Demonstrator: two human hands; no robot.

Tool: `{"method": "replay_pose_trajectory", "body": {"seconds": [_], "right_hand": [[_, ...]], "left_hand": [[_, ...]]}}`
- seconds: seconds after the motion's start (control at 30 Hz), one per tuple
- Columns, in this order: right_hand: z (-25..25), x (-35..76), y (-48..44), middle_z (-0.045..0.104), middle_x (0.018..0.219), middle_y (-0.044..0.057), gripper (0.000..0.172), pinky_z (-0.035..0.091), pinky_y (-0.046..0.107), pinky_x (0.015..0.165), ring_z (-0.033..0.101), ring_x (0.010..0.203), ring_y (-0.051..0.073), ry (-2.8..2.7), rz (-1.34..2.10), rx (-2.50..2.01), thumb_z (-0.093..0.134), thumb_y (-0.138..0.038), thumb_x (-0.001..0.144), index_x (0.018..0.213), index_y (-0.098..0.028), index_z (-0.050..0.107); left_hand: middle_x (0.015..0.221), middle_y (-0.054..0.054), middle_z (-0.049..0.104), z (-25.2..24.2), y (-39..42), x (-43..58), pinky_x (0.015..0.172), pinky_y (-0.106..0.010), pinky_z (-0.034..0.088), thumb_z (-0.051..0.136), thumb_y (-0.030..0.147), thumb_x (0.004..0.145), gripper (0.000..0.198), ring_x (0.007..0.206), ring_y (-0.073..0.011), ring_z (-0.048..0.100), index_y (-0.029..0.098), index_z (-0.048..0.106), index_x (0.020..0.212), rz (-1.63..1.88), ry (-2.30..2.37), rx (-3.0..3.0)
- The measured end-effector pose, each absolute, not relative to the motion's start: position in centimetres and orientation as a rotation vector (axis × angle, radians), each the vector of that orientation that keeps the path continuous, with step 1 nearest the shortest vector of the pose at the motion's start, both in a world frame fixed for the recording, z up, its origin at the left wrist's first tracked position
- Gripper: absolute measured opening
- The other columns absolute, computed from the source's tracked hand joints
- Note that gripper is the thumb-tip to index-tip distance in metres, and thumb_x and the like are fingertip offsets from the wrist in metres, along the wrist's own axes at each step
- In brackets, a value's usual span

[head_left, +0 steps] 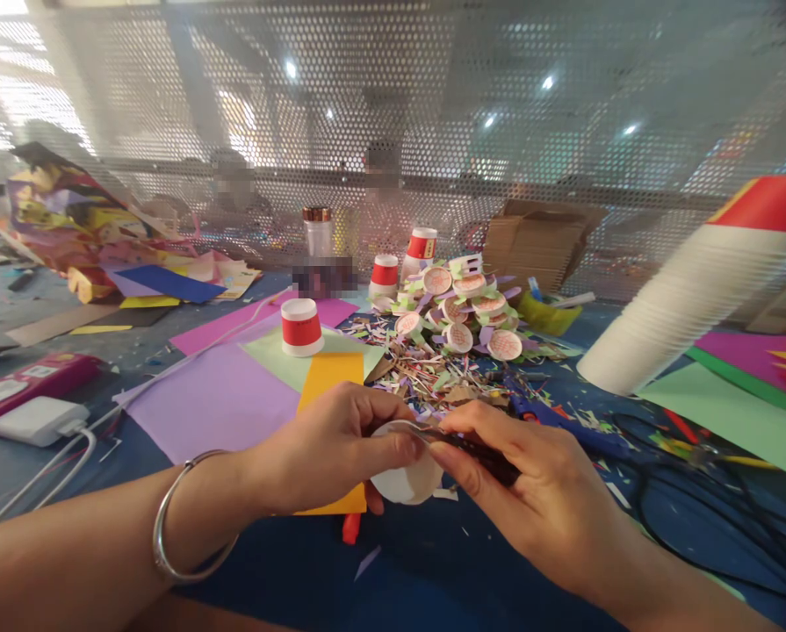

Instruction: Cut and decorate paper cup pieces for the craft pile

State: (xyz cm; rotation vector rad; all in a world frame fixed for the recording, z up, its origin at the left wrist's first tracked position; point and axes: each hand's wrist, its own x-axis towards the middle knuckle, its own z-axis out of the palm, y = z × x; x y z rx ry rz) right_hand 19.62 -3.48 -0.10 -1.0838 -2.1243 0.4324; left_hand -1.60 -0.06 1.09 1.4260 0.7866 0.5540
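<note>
My left hand (pixel 359 443) grips a round white paper piece (pixel 409 481), which looks like a paper cup or its base, thumb on top and fingers underneath. In my right hand (pixel 524 474), thumb and fingers close on a dark-handled tool (pixel 481 452) with a thin metal tip. That tip lies across the upper part of the white piece, by my left thumb. I cannot make out the tool's exact kind. An orange paper sheet (pixel 333 386) extends under my left hand. Beyond it stands an upside-down red and white paper cup (pixel 301 328).
Cut cup bases (pixel 458 307) are heaped over paper scraps (pixel 412 373). A tall cup stack (pixel 688 298) leans at right, near black cables (pixel 709 518) and a blue tool (pixel 564 426). Purple paper (pixel 214 395) and a power strip (pixel 30 386) lie left. Perforated metal (pixel 393 105) stands behind.
</note>
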Motion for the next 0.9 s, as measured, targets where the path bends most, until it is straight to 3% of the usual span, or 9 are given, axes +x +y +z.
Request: {"method": "replay_pose_trajectory", "body": {"seconds": [0.3,0.63,0.77,0.9], "right_hand": [[-0.36,19.57,-3.4,0.071,0.076,-0.002,0.015,0.046,0.023,0.056,0.062,0.06,0.011,-2.105,0.453,-1.105,0.056,-0.033,0.1,0.101,-0.022,0.067],[-0.16,19.42,-3.48,0.07,0.075,-0.002,0.014,0.046,0.023,0.055,0.061,0.061,0.011,-2.093,0.485,-1.119,0.056,-0.033,0.1,0.099,-0.022,0.066],[-0.04,19.5,-3.43,0.068,0.073,-0.004,0.014,0.045,0.022,0.054,0.059,0.058,0.01,-2.059,0.508,-1.102,0.058,-0.033,0.1,0.098,-0.022,0.066],[0.17,19.78,-3.37,0.066,0.071,-0.004,0.016,0.046,0.021,0.055,0.06,0.06,0.01,-2.011,0.58,-1.113,0.058,-0.036,0.101,0.094,-0.022,0.063]], "left_hand": [[0.072,-0.004,0.069,1.0,0.04,-1.54,0.045,-0.014,0.051,0.07,0.039,0.085,0.027,0.058,-0.0095,0.059,0.013,0.068,0.078,0.55,0.775,1.363],[0.069,-0.002,0.067,1.09,-0.15,-1.45,0.044,-0.012,0.05,0.07,0.036,0.085,0.025,0.055,-0.0075,0.056,0.014,0.065,0.076,0.563,0.789,1.367],[0.075,-0.005,0.07,0.74,-0.11,-1.32,0.044,-0.012,0.05,0.075,0.033,0.081,0.022,0.062,-0.0114,0.065,0.014,0.063,0.082,0.601,0.729,1.194],[0.082,-0.008,0.072,0.68,0.16,-1.59,0.058,-0.02,0.06,0.074,0.031,0.082,0.022,0.078,-0.0192,0.074,0.015,0.062,0.091,0.588,0.54,0.965]]}}
